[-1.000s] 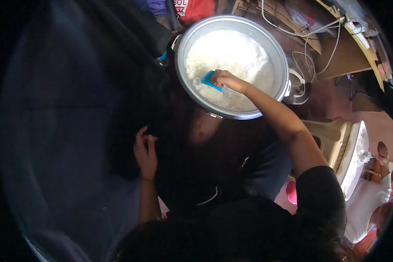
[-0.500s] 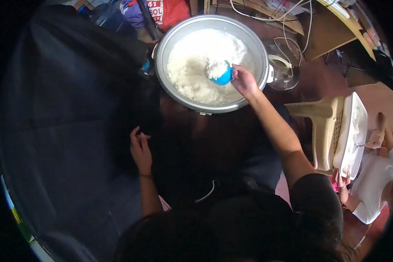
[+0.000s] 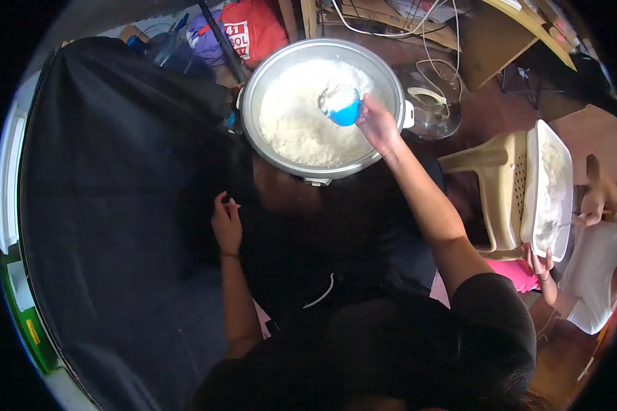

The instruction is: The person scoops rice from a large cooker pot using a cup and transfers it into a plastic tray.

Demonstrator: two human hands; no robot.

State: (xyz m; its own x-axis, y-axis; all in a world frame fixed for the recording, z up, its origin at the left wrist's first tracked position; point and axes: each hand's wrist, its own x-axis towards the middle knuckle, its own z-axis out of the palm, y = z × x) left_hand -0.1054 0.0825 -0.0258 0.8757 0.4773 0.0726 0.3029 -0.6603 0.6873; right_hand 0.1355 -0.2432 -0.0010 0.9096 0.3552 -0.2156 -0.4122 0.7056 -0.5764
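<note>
A wide grey rice cooker pot (image 3: pixel 253 137) holds a thick layer of white cooked rice (image 3: pixel 301 123). My right hand (image 3: pixel 379 127) reaches over the pot's right side, fingers closed on the handle of a blue cup (image 3: pixel 345 114). The cup is tilted above the rice, with some rice showing at its mouth. My left hand (image 3: pixel 227 225) hangs below and left of the pot, beside a large black cloth (image 3: pixel 123 205). Its fingers are loosely bent and apart, with nothing visible in them.
At right, a beige plastic stool (image 3: pixel 504 185) bears a white tray (image 3: pixel 532 198) of rice. Another person's hands (image 3: pixel 538 264) are at that tray, with a utensil in it. A glass lid (image 3: pixel 435 113) and white cords lie right of the pot. A red bag (image 3: pixel 257 31) sits behind.
The whole view has shifted a little. The blue cup has turned slightly and its heap of rice looks smaller. My left hand stays in about the same place.
</note>
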